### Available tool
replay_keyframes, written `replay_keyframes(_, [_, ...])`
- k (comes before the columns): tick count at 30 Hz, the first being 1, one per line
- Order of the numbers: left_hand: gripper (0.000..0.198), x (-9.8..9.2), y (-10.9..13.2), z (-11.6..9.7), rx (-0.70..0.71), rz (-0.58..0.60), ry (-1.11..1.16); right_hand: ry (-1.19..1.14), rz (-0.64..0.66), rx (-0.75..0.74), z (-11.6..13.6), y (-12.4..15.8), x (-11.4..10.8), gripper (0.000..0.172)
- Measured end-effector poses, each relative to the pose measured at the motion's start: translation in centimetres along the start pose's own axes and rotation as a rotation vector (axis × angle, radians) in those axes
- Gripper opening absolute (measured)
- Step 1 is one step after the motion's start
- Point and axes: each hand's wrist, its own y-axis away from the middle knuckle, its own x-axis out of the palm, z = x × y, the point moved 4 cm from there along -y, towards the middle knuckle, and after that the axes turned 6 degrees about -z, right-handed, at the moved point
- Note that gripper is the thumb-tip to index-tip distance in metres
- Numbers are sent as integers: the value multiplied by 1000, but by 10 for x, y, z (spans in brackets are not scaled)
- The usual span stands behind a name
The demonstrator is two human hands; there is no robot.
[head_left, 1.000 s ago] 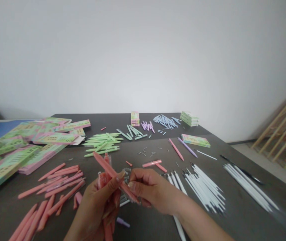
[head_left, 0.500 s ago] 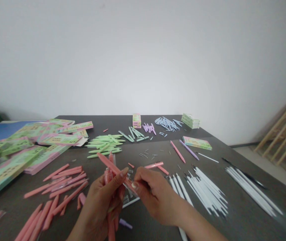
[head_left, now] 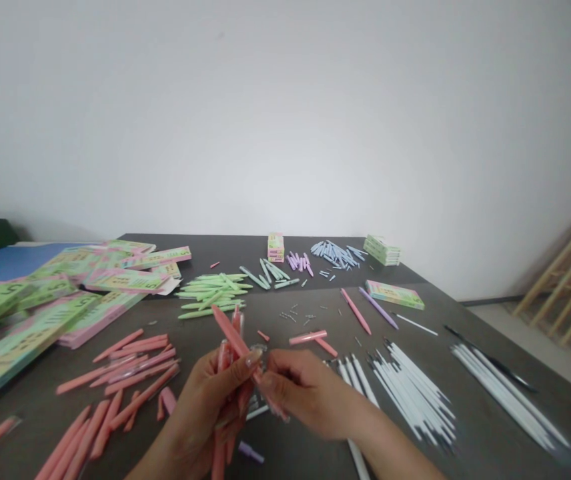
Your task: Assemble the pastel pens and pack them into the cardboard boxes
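My left hand is closed around several pink pen barrels, some upright, with their lower ends below the palm. One pink pen barrel slants across the top, pressed under the left thumb. At its lower end, my right hand is closed with thumb and fingers pinched on that same barrel. What lies inside the pinch is partly hidden. Just behind the hands lie a clear-sided pink barrel piece and a small pink part. A small purple piece rests on the table below.
Loose pink barrels lie left, with cartons beyond. Green barrels, purple parts and blue parts sit farther back. White refills spread at right, near tiny springs and a flat carton.
The slanting pink barrel now stands steeper. My right hand has shifted slightly left and down at its lower end. The whole view has moved a little.
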Motion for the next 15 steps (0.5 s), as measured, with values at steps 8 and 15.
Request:
replay_keyframes(8, [43, -4, -13, 10, -52, -41, 82, 550, -313, -489, 32, 17, 12, 22])
replay_keyframes(15, [33, -8, -11, -8, 16, 26, 262, 196, -708, -441, 44, 31, -34, 23])
